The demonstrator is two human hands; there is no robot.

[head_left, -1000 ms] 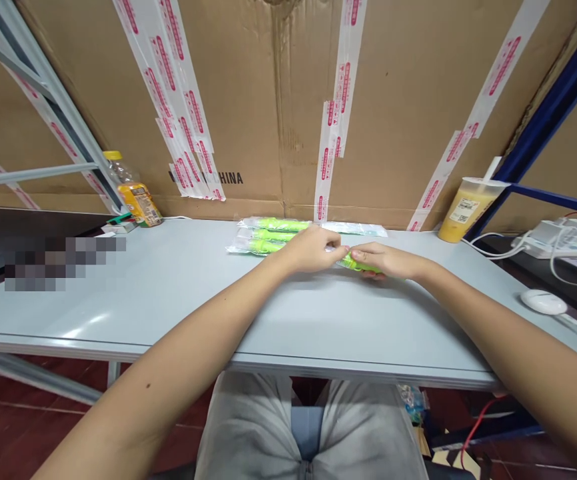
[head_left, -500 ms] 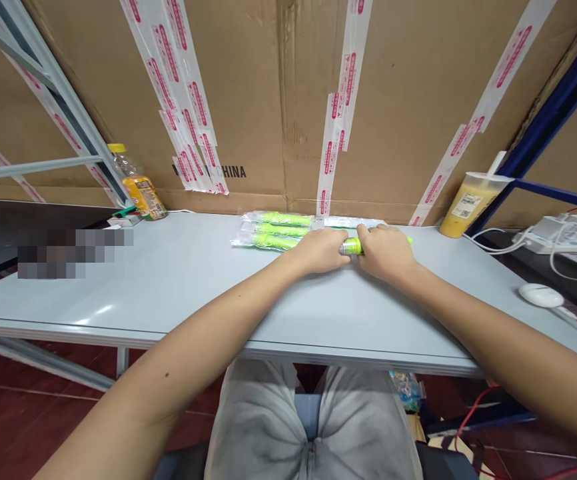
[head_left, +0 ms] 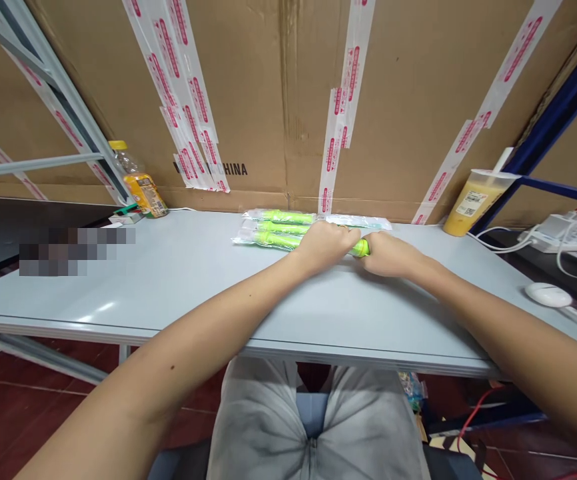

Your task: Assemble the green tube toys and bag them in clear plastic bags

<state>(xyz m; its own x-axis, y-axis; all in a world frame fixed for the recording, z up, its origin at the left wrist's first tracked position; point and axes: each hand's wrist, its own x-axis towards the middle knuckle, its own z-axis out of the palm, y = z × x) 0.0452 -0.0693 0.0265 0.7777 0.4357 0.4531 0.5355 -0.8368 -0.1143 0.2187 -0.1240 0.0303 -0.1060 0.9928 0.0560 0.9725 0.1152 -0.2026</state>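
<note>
My left hand (head_left: 326, 243) and my right hand (head_left: 386, 253) are close together over the far part of the grey table (head_left: 178, 280). Fingers of both are curled round a bright green tube (head_left: 360, 248), and only a short length of it shows between them. Its exact kind cannot be made out. Left of my left hand lie several similar green tubes (head_left: 281, 228) in clear plastic sleeves, side by side. One end of the nearest sleeve runs beneath my left hand. Behind my hands lies a clear plastic sleeve (head_left: 361, 221) along the cardboard.
A cardboard wall (head_left: 248, 80) with tape strips closes off the back. A juice bottle (head_left: 144, 192) stands at back left, and a yellow drink cup (head_left: 476, 203) with a straw at back right. A white spoon-shaped object (head_left: 548, 295) and a power strip (head_left: 561, 232) are at right.
My right hand has shifted slightly and turned, its fingers now wrapped tighter at the tube's end. The tube's far right tip no longer shows. My left hand has moved slightly right.
</note>
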